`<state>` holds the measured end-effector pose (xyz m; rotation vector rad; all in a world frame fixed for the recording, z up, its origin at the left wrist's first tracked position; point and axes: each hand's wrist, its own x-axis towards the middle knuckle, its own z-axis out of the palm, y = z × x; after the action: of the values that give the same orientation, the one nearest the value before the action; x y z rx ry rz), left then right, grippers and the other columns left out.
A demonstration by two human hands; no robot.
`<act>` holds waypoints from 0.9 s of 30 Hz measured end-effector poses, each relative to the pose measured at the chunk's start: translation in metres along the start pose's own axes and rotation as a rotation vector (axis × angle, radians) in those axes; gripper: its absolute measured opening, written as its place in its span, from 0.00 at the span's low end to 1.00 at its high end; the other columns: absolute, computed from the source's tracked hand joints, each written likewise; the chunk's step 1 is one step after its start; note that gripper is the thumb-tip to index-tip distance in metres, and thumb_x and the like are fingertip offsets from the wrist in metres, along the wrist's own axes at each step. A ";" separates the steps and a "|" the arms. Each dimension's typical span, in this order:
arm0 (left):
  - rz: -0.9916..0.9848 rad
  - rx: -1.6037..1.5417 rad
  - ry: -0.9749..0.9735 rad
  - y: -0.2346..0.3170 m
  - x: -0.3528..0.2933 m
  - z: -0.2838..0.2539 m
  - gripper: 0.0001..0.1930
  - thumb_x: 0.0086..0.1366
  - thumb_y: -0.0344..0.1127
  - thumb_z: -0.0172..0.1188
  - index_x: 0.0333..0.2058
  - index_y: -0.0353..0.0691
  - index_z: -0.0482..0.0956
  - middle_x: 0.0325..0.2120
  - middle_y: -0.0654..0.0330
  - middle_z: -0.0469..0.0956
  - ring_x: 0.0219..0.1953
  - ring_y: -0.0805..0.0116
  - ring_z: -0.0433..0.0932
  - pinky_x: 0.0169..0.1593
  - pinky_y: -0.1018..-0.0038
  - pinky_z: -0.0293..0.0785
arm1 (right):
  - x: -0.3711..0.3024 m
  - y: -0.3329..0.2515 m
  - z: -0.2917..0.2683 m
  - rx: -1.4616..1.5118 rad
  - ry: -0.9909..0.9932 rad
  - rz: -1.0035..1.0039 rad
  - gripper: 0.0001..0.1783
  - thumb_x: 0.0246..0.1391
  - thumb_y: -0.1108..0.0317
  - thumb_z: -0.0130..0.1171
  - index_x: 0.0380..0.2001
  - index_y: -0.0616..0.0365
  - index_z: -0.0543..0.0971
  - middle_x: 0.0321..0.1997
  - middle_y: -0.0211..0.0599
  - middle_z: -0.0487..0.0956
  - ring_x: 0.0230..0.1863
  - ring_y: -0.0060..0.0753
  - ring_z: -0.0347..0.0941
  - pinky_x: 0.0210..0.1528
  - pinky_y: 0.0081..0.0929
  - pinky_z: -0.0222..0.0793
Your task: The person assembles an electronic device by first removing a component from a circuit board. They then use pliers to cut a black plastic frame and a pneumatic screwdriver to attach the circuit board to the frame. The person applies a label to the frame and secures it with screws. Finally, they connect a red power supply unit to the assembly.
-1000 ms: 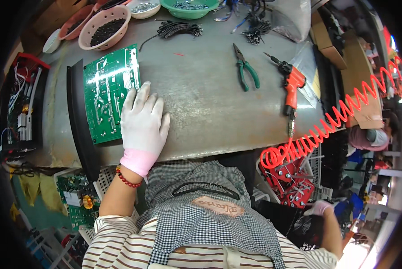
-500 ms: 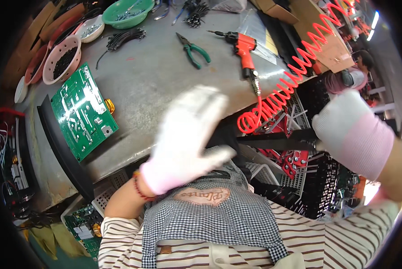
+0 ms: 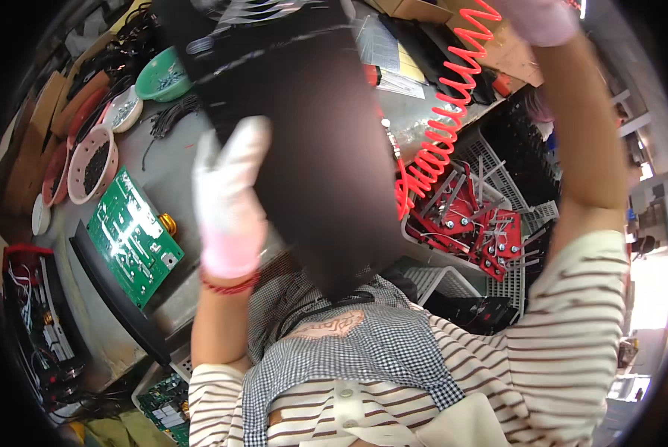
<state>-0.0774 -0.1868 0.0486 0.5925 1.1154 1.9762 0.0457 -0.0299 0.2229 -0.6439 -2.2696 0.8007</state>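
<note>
A large black panel (image 3: 312, 141), smeared by motion and slotted near its top, stands tall in front of me and hides the middle of the bench. My left hand (image 3: 233, 194), in a white glove with a pink cuff, is at the panel's left edge. Its fingers are stretched and apart; whether it touches the panel I cannot tell. At the top right, my right hand (image 3: 540, 21) is raised and cut off by the picture's edge, with its fingers out of sight. Left of my left hand, a green circuit board (image 3: 133, 235) leans by a black curved strip (image 3: 118, 290).
Bowls of small parts stand at the back left, among them a green bowl (image 3: 161, 77) and a pink basket (image 3: 93, 167). A red coiled hose (image 3: 447, 112) hangs along the bench's right side. Beyond it, a crate holds red metal parts (image 3: 476, 223).
The black panel, seen as a narrow dark strip at the right, now rises upright before me. My right hand has gone up; my left has moved left. Pliers and most of the red power tool are now hidden.
</note>
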 end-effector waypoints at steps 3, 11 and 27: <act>0.120 0.149 0.071 0.025 0.019 -0.045 0.18 0.72 0.33 0.46 0.56 0.30 0.73 0.56 0.53 0.74 0.57 0.67 0.72 0.66 0.69 0.61 | 0.040 0.114 0.013 0.106 0.167 -0.022 0.20 0.55 0.64 0.60 0.48 0.65 0.76 0.43 0.45 0.79 0.49 0.40 0.75 0.51 0.34 0.70; -0.100 0.124 0.015 -0.026 0.033 -0.084 0.21 0.70 0.38 0.54 0.57 0.34 0.68 0.52 0.58 0.75 0.52 0.68 0.75 0.56 0.71 0.72 | -0.054 0.462 0.006 -0.661 0.266 0.444 0.11 0.52 0.73 0.52 0.35 0.55 0.83 0.36 0.36 0.83 0.49 0.37 0.76 0.50 0.33 0.71; -0.299 0.202 0.139 -0.065 0.049 -0.102 0.22 0.73 0.44 0.49 0.54 0.31 0.72 0.51 0.55 0.76 0.51 0.65 0.76 0.56 0.71 0.70 | -0.005 0.425 0.026 -0.855 0.019 0.669 0.59 0.45 0.24 0.53 0.64 0.66 0.62 0.68 0.53 0.61 0.71 0.50 0.52 0.71 0.39 0.50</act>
<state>-0.1523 -0.1785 -0.0580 0.3689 1.4131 1.6795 0.1277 0.2527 -0.0843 -1.8410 -2.3327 0.0271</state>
